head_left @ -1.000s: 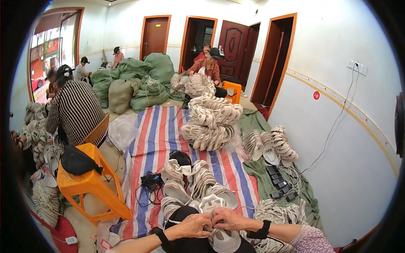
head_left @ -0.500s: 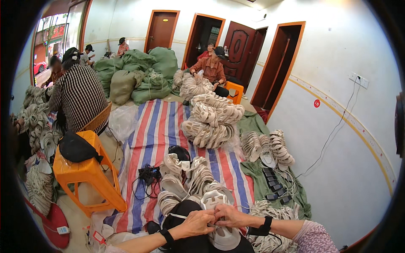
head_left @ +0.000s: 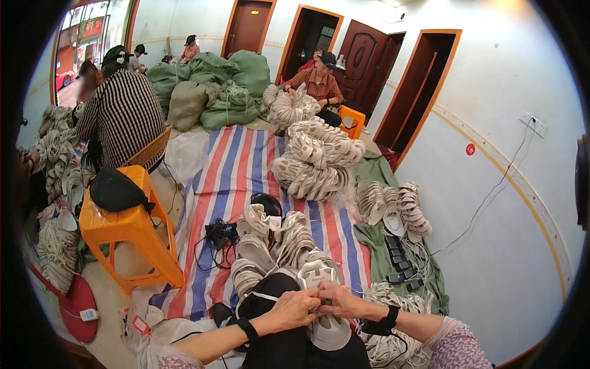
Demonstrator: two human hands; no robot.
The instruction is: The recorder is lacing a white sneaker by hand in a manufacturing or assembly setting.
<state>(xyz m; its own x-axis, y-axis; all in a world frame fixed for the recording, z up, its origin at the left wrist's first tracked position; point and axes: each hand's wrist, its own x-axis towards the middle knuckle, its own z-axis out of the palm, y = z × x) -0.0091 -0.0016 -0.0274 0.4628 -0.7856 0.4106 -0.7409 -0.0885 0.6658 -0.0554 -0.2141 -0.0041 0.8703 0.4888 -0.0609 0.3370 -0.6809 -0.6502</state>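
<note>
Our left hand point(head_left: 296, 307) and right hand point(head_left: 339, 301) pinch the white shoe upper point(head_left: 330, 338) halfway along, round end toward us.

Left of frame: orange plastic stool point(head_left: 101, 219), black fabric cap point(head_left: 118, 189) on its seat. Center: red-white-blue striped plastic sheet point(head_left: 236, 160) on floor, tangle of black cables point(head_left: 218, 237) on it. Upper left: person in black-and-white striped top point(head_left: 132, 104); bulging green woven sacks point(head_left: 230, 107) to the right. Top center-right: carved dark-red door point(head_left: 358, 54). Right: white wall socket point(head_left: 527, 119), thin dark cable point(head_left: 495, 189) hanging, round red sticker point(head_left: 470, 149).
</note>
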